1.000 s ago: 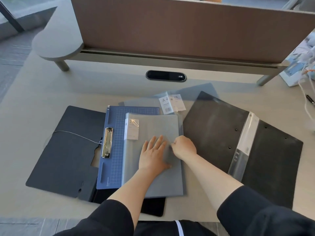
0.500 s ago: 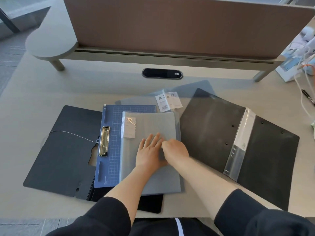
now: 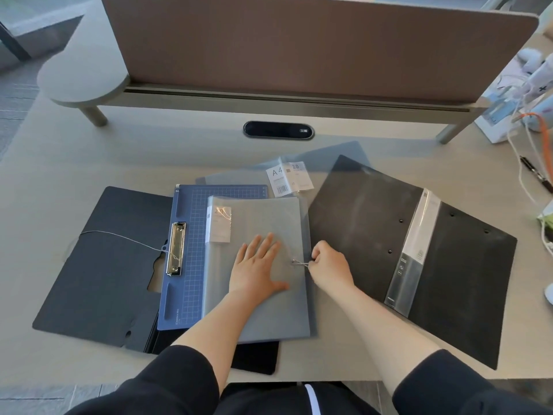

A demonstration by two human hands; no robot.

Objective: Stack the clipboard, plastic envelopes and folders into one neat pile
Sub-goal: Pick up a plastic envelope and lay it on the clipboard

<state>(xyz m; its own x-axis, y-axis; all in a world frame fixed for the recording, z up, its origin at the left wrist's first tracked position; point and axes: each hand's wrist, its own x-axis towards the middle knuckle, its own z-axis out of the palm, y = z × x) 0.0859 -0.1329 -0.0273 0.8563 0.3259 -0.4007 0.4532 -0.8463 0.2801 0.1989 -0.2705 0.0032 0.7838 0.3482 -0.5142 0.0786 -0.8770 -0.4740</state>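
A grey translucent plastic envelope lies on top of a blue clipboard, whose metal clip points left. My left hand presses flat on the envelope with straight fingers. At the envelope's right edge my right hand pinches a thin closure cord. Under the clipboard a dark folder with an elastic string lies open to the left. To the right lies an open black folder with a clear spine. Clear plastic envelopes with an A4 label stick out behind.
A brown divider panel on a grey shelf stands across the back of the desk. A black cable port sits just before it. Cables, a pen and white items crowd the far right edge.
My right hand has drawn away from my left hand to the envelope's right edge and now pinches the cord. My left hand stays flat on the envelope.
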